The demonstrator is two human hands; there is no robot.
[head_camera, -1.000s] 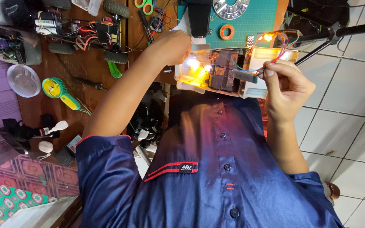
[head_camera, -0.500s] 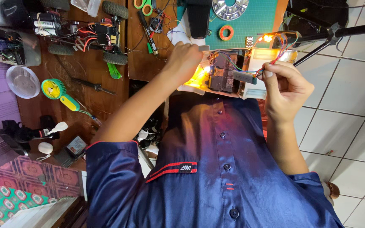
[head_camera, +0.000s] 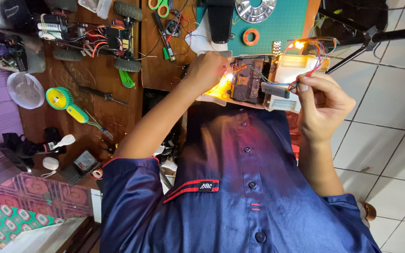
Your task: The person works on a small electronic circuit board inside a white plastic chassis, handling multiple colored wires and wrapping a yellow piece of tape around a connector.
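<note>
A white plastic shell lies open over my lap at the desk edge, with a dark circuit board inside and small orange lights glowing on it. My left hand grips the shell's left end, covering part of the glow there. My right hand pinches a bundle of coloured wires that runs from the board to a lit orange lamp. My blue shirt fills the lower frame.
On the wooden desk are a bare model car chassis, a green hand fan, a screwdriver, a clear bowl, a green cutting mat with an orange tape roll. A black tripod leg crosses the tiled floor.
My left hand has slid right along the shell toward the circuit board, hiding more of the yellow glow. My right hand has kept its hold on the wires.
</note>
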